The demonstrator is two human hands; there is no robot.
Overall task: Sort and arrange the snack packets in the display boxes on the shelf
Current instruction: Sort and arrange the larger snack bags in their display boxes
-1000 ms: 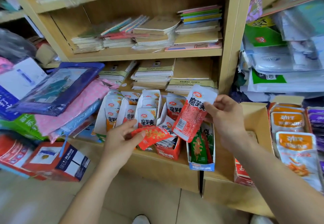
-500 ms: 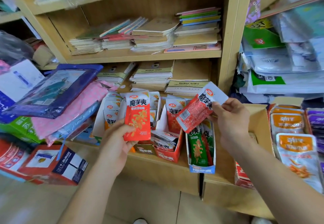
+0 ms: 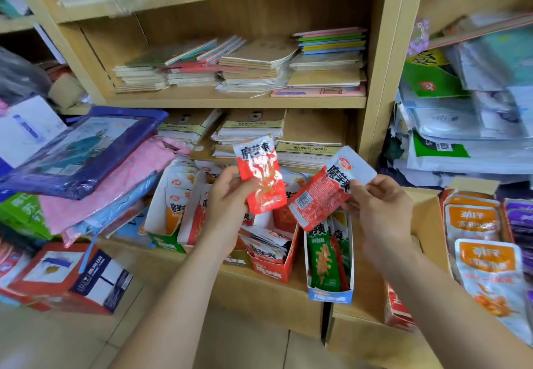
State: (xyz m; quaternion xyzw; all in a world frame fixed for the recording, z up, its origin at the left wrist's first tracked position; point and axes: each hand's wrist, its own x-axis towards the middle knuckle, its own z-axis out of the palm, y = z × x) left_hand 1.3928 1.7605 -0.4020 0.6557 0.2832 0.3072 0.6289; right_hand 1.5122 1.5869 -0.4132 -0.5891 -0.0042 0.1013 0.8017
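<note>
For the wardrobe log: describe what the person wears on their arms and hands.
Nothing is worn. The left hand and right hand are bare: no gloves, no visible rings. The left forearm and right forearm are bare to the frame's edge: no sleeve, watch or bracelet in view.

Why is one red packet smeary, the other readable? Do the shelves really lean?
Head view, centre: the left packet, in the left hand, is blurred with glare; the right packet, in the right hand, reads sharp. Head view, edges: the wide lens likely tilts the shelf upright; the orange packets look soft.
</note>
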